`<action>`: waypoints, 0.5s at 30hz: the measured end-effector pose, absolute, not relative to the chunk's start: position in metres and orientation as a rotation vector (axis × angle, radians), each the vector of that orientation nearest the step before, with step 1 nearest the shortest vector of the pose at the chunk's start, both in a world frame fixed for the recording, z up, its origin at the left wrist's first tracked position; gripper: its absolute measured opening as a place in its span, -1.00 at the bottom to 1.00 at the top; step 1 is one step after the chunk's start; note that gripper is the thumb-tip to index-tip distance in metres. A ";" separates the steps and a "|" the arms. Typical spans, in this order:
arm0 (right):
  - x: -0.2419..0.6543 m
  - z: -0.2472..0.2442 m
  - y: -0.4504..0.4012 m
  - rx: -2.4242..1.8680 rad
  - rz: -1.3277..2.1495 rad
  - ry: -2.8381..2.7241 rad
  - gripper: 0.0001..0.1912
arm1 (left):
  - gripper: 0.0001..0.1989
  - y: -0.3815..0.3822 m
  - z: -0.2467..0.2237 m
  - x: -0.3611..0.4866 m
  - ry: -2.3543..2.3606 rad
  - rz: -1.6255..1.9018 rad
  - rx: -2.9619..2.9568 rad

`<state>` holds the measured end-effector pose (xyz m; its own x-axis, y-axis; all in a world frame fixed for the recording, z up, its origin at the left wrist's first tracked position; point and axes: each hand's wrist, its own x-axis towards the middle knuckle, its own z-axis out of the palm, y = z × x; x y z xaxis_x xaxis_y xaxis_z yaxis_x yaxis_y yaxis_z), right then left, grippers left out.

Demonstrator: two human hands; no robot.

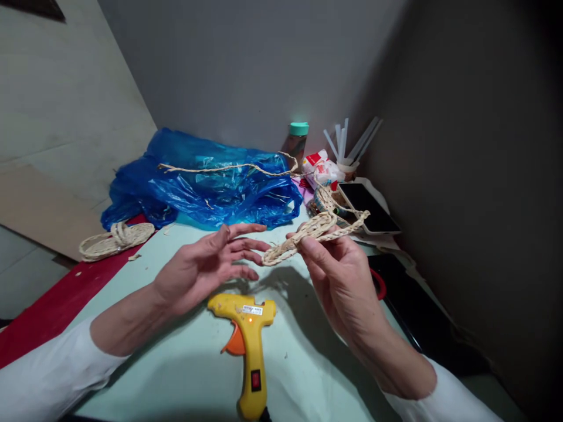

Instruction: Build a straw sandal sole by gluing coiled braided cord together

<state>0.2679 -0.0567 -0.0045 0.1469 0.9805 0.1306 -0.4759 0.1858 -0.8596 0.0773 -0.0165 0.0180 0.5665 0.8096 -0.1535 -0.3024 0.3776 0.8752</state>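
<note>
A flat looped piece of braided straw [303,234] is pinched in my right hand [341,275], between thumb and fingers, above the table. From it, a loose strand of cord trails up and away to the left over a blue plastic bag [206,193]. My left hand [215,261] is open, fingers spread, its fingertips beside the left end of the braid. Whether they touch it I cannot tell. Below the hands lies a yellow glue gun [253,351] with an orange trigger and a small lit light.
Another braided piece [116,240] lies at the left on red cloth [70,299]. Behind stand a jar with a green lid [298,132] and a cup of glue sticks [347,167]. A phone [369,208], red-handled scissors [379,284] and a dark flat object [413,310] lie right.
</note>
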 end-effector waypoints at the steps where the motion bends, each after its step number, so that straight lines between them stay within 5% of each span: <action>1: 0.268 -0.005 -0.057 -0.764 1.213 -0.844 -0.82 | -0.58 -0.016 0.022 0.079 0.689 0.787 0.976; 6: 0.267 -0.006 -0.058 -0.691 1.271 -0.988 -0.87 | -0.81 -0.017 0.033 0.097 0.768 0.643 1.274; 15: 0.266 -0.014 -0.057 -0.663 1.171 -1.036 -0.68 | -0.79 -0.021 0.030 0.098 0.769 0.625 1.294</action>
